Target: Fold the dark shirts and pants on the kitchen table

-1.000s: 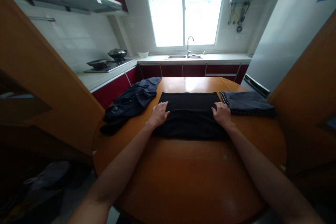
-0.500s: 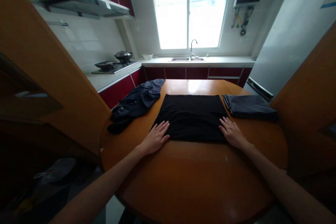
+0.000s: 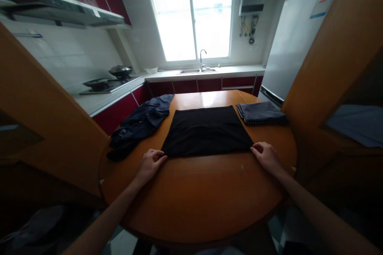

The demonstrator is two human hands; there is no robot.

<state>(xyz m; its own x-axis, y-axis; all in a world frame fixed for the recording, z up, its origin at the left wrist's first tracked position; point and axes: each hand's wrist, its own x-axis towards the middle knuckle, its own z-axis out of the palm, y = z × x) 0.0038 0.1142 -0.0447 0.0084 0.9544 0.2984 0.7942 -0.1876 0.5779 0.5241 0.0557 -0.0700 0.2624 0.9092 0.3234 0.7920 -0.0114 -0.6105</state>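
A black piece of clothing point(image 3: 206, 131) lies spread flat as a near-rectangle on the wooden table point(image 3: 203, 195); its exact kind does not show. My left hand point(image 3: 151, 163) pinches its near left corner between thumb and fingers. At the near right corner, my right hand point(image 3: 266, 156) grips the cloth the same way. Both corners rest on or very close to the tabletop. A crumpled dark navy garment point(image 3: 143, 121) lies to the left of the black one. On the right sits a folded dark grey cloth point(image 3: 261, 112) with a dotted edge.
Behind the table runs a white counter point(image 3: 167, 75) with a sink point(image 3: 196, 71) and a tap point(image 3: 202, 57). Pans point(image 3: 120, 71) stand on the stove at left. A fridge point(image 3: 289, 48) is at right. Wooden panels point(image 3: 60, 127) flank the table on both sides.
Both hands have gone from lying flat on the black clothing to pinching its near corners. They have moved apart and outward. The camera view has shifted to the right.
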